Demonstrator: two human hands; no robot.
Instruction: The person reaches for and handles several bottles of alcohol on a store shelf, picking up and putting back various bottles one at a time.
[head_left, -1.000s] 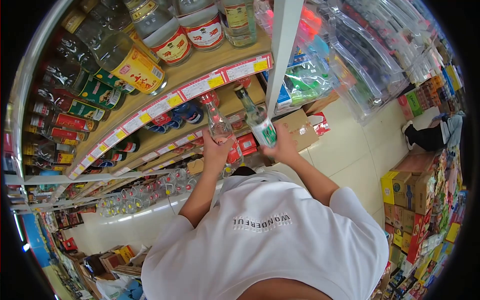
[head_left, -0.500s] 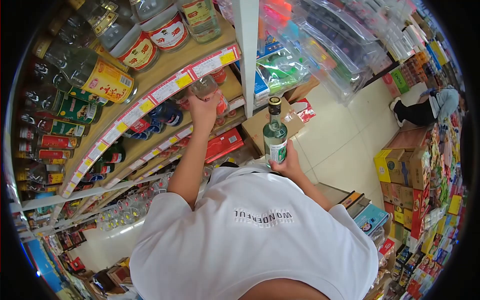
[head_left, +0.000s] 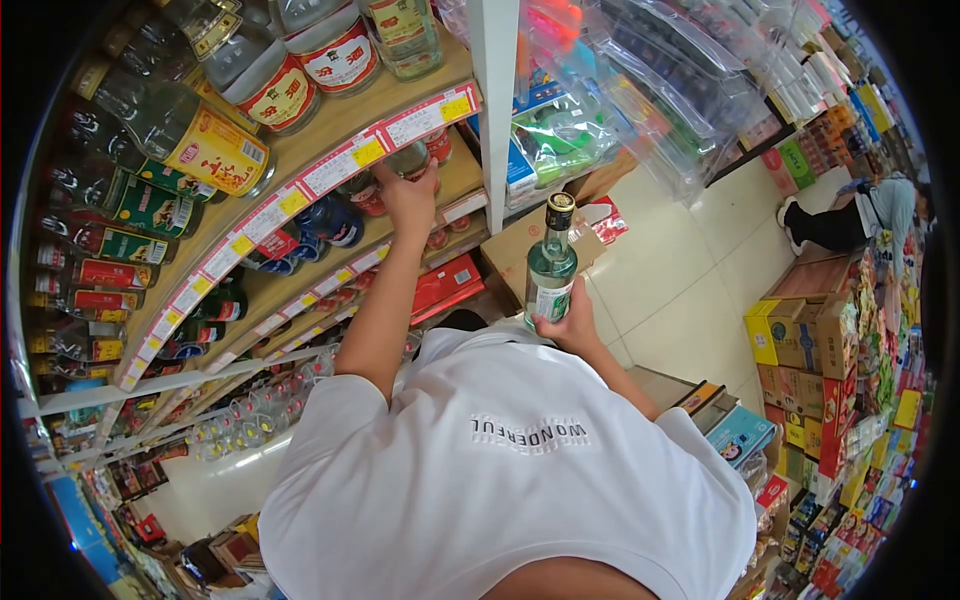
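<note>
My right hand (head_left: 570,318) is wrapped round the lower part of a liquor bottle (head_left: 552,265) of pale green glass. It stands nearly upright in front of my shirt, with a dark and gold cap and a white and green label. My left hand (head_left: 408,203) reaches under the upper shelf board onto the shelf below. Its fingers are closed on a clear glass bottle (head_left: 410,160), partly hidden by the hand and the shelf edge. Beside it stand a red-labelled bottle (head_left: 362,194) and a blue bottle (head_left: 335,222).
Large liquor bottles (head_left: 340,55) line the upper shelf, above a price-tag strip (head_left: 330,172). A white post (head_left: 494,110) ends the shelving. A cardboard box (head_left: 510,252) sits on the floor below it. Stacked cartons (head_left: 800,335) and another person (head_left: 850,220) are at the right.
My left hand has moved the clear bottle deeper into the lower shelf, away from its front edge. The green bottle in my right hand has shifted slightly and tilted a little.
</note>
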